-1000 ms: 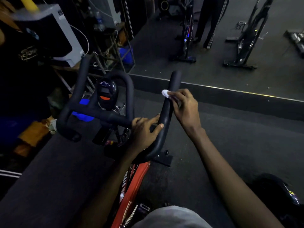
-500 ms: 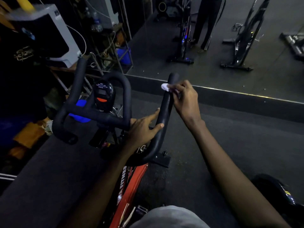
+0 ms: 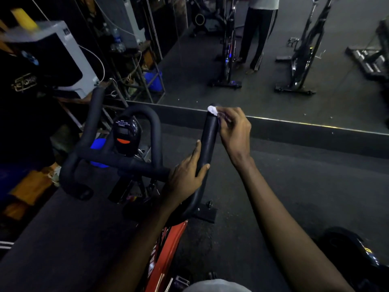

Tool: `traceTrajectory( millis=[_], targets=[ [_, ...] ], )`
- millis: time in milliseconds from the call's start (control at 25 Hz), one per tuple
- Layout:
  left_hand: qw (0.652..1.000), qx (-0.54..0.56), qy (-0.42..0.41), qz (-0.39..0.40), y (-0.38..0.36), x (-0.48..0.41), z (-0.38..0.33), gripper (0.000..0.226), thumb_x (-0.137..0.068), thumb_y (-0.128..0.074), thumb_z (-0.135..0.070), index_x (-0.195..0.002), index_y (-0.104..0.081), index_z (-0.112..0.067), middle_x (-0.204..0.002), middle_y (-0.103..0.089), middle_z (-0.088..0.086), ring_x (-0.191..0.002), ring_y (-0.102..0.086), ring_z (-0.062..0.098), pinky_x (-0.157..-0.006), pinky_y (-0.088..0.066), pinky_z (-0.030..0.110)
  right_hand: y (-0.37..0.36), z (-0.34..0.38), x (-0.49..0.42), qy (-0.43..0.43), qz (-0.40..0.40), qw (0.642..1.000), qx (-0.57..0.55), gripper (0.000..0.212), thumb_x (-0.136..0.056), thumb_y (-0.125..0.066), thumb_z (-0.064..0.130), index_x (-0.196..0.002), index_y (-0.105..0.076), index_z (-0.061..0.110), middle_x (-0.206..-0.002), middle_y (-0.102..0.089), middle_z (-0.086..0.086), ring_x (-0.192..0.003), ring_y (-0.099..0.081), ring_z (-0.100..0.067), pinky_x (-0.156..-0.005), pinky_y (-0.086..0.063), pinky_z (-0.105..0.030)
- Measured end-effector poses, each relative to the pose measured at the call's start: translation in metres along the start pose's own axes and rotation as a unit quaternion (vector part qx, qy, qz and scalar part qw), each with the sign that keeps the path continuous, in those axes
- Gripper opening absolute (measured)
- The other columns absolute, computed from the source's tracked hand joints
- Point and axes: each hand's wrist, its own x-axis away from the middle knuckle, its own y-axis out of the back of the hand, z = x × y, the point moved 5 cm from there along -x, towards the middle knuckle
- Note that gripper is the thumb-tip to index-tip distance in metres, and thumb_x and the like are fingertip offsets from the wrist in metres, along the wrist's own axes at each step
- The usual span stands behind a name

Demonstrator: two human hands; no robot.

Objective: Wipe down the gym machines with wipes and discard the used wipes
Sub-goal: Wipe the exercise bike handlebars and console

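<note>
A spin bike stands in front of me with black padded handlebars (image 3: 117, 161) and a small console (image 3: 125, 133) with an orange button. My right hand (image 3: 233, 129) pinches a small white wipe (image 3: 212, 110) against the tip of the right handlebar horn (image 3: 208, 140). My left hand (image 3: 187, 173) grips the same horn lower down, near its bend, thumb across the bar. The bike's red frame (image 3: 166, 247) shows below my arms.
A wall mirror (image 3: 273, 60) straight ahead reflects bikes and a standing person's legs. A grey appliance (image 3: 69, 60) and a metal rack (image 3: 136, 76) with a blue container stand at the left. A dark object (image 3: 345, 249) lies on the rubber floor at lower right.
My right hand has slid the wipe up the right horn from its upper part to the very tip. My left hand has kept its grip lower on the bar.
</note>
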Motion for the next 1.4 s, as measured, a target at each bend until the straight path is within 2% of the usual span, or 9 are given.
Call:
traceTrajectory(
  millis=[240, 360, 480, 640, 840, 960, 1080, 1240, 1400],
  targets=[
    [1.0, 0.01, -0.002, 0.012, -0.001, -0.003, 0.004, 0.075, -0.099, -0.05, -0.041, -0.158, -0.006, -0.026, -0.144, -0.053, 0.006, -0.124, -0.054, 0.027, -0.085, -0.042, 0.032, -0.005, -0.001, 0.042, 0.05, 0.028, 0.997, 0.047, 0.027, -0.094, -0.067, 0.012, -0.121, -0.071, 0.017, -0.106, -0.061, -0.004, -0.094, -0.056, 0.004, -0.081, -0.045, -0.011],
    [1.0, -0.006, -0.006, 0.008, 0.001, -0.004, 0.003, 0.075, -0.099, -0.048, -0.044, -0.158, -0.004, -0.028, -0.148, -0.048, 0.003, -0.127, -0.052, 0.027, -0.084, -0.044, 0.034, -0.006, 0.001, 0.012, 0.053, 0.004, 0.997, 0.051, 0.019, -0.094, -0.07, 0.024, -0.108, -0.076, 0.013, -0.098, -0.061, -0.003, -0.085, -0.056, 0.0, -0.075, -0.049, -0.018],
    [1.0, -0.023, -0.002, 0.01, 0.002, -0.001, 0.003, 0.075, -0.099, -0.046, -0.047, -0.158, -0.002, -0.029, -0.147, -0.05, 0.002, -0.126, -0.053, 0.026, -0.083, -0.044, 0.034, -0.007, 0.002, -0.02, 0.028, -0.008, 0.999, 0.042, 0.023, -0.095, -0.069, 0.032, -0.104, -0.078, 0.013, -0.091, -0.059, -0.001, -0.08, -0.06, -0.004, -0.077, -0.053, -0.026],
    [1.0, -0.009, 0.0, 0.013, 0.003, -0.001, 0.003, 0.076, -0.098, -0.047, -0.048, -0.157, -0.001, -0.033, -0.145, -0.052, 0.004, -0.126, -0.053, 0.028, -0.088, -0.046, 0.039, -0.003, -0.002, 0.016, 0.018, 0.003, 0.999, 0.029, 0.021, -0.094, -0.067, 0.018, -0.114, -0.075, 0.016, -0.088, -0.06, -0.004, -0.079, -0.06, -0.005, -0.077, -0.048, -0.015],
    [0.999, 0.018, 0.002, 0.047, 0.004, -0.003, 0.007, 0.076, -0.098, -0.049, -0.049, -0.156, -0.001, -0.038, -0.148, -0.048, 0.003, -0.129, -0.051, 0.026, -0.096, -0.047, 0.042, -0.002, -0.005, 0.001, -0.009, -0.002, 1.0, 0.02, 0.02, -0.094, -0.066, 0.017, -0.112, -0.075, 0.012, -0.091, -0.063, -0.003, -0.081, -0.063, -0.009, -0.08, -0.054, -0.028],
    [0.998, 0.019, -0.017, 0.056, 0.007, 0.004, 0.017, 0.068, -0.097, -0.049, -0.05, -0.156, -0.023, -0.029, -0.141, -0.054, 0.003, -0.128, -0.05, 0.021, -0.104, -0.04, 0.03, -0.004, -0.004, -0.005, -0.027, -0.008, 0.999, 0.015, 0.021, -0.094, -0.066, 0.017, -0.111, -0.075, 0.009, -0.094, -0.063, -0.004, -0.083, -0.062, -0.006, -0.082, -0.054, -0.028],
    [0.994, -0.073, -0.075, -0.017, 0.02, 0.018, 0.037, 0.06, -0.093, -0.037, -0.057, -0.128, -0.064, -0.016, -0.122, -0.068, 0.0, -0.117, -0.059, 0.019, -0.104, -0.031, 0.026, -0.003, 0.0, 0.009, 0.004, 0.026, 0.999, 0.026, 0.019, -0.093, -0.068, 0.017, -0.11, -0.076, 0.012, -0.088, -0.058, -0.002, -0.076, -0.057, 0.001, -0.077, -0.046, -0.01],
    [0.99, -0.079, -0.107, -0.05, 0.022, 0.027, 0.046, 0.046, -0.096, -0.04, -0.047, -0.11, -0.071, -0.016, -0.105, -0.071, -0.003, -0.105, -0.063, 0.016, -0.109, -0.025, 0.025, -0.006, 0.003, -0.022, -0.011, 0.017, 0.999, 0.042, 0.023, -0.093, -0.068, 0.034, -0.104, -0.078, 0.016, -0.086, -0.054, 0.004, -0.072, -0.056, 0.003, -0.074, -0.042, -0.007],
    [0.993, -0.051, -0.098, -0.04, 0.024, 0.031, 0.048, 0.048, -0.093, -0.043, -0.049, -0.112, -0.072, -0.015, -0.108, -0.071, 0.0, -0.109, -0.06, 0.016, -0.111, -0.021, 0.022, -0.012, 0.008, 0.006, 0.004, 0.04, 0.997, 0.061, 0.018, -0.095, -0.067, 0.023, -0.108, -0.077, 0.016, -0.083, -0.046, 0.006, -0.07, -0.052, 0.006, -0.07, -0.034, -0.003]
  ],
)
